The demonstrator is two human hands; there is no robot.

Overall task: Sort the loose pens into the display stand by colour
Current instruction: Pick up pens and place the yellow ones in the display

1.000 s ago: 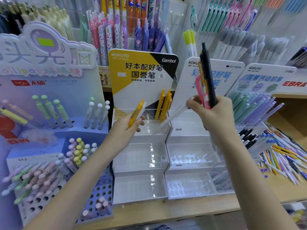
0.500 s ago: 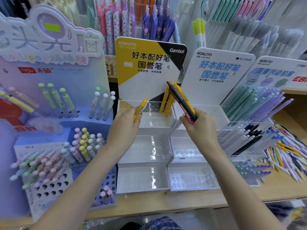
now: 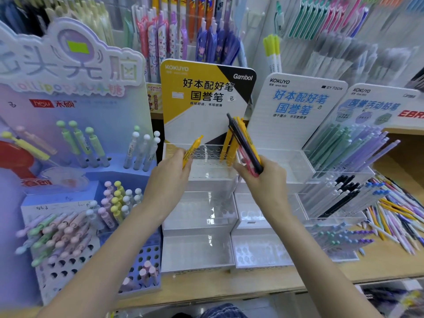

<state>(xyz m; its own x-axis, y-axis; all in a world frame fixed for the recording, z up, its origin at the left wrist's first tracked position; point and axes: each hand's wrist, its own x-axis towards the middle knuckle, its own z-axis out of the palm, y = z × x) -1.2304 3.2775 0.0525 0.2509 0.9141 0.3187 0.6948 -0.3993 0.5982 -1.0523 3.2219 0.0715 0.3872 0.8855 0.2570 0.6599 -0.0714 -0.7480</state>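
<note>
My left hand point(image 3: 168, 177) pinches a single yellow pen point(image 3: 193, 148), its tip pointing up over the top tier of the yellow Kokuyo display stand point(image 3: 199, 228). A few yellow pens point(image 3: 228, 145) stand in that tier's right holes. My right hand point(image 3: 268, 180) grips a bundle of pens point(image 3: 244, 145), black, yellow and pink, tilted up and left beside those standing pens. Loose pens point(image 3: 399, 216) of mixed colours lie in a pile on the shelf at far right.
A white Kokuyo stand point(image 3: 257, 253) sits right of the yellow one, its clear tiers mostly bare. A purple lollipop-pen display point(image 3: 68, 203) fills the left. A clear stand point(image 3: 344, 161) with green, lilac and black pens is at right. Hanging pens line the back wall.
My right hand came down from above with the bundle and now sits by the standing yellow pens. My left hand stayed at the top tier with its yellow pen.
</note>
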